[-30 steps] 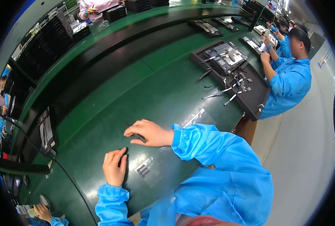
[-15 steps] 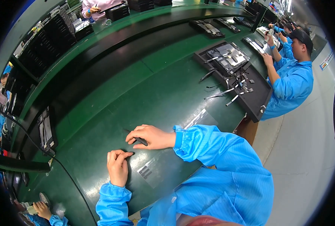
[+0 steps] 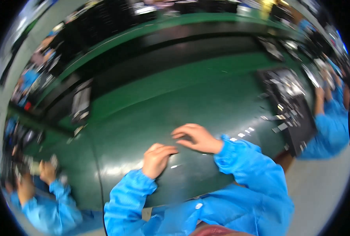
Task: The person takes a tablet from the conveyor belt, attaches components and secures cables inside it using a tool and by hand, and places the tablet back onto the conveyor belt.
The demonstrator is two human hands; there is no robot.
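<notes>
Motion smears this moment. My left hand [image 3: 156, 160] rests low over the green tabletop [image 3: 139, 114], its fingers bent and pressed together; whatever lies in the pinch is hidden. Just right of it and slightly farther away, my right hand [image 3: 197, 138] reaches leftward, fingers curved over the thumb. A dark patch shows between thumb and fingers, too blurred to name. The two sets of fingertips nearly meet, with a small gap. A small pale piece [image 3: 174, 166] lies beside my left fingers. Beyond my right cuff runs a row of small bright patches [image 3: 241, 134].
At right, a black tray [image 3: 301, 135] holds electronic parts and loose pieces. A co-worker's blue sleeve [image 3: 328, 131] is behind it. A flat device [image 3: 81, 101] lies at far left. A black cable [image 3: 98, 169] crosses the table near another co-worker's hand [image 3: 48, 172] at lower left.
The view has swung left, so the table and tray appear farther right and blurred. The black pen-like tool seen in my right hand before is no longer distinct. My hands remain close together.
</notes>
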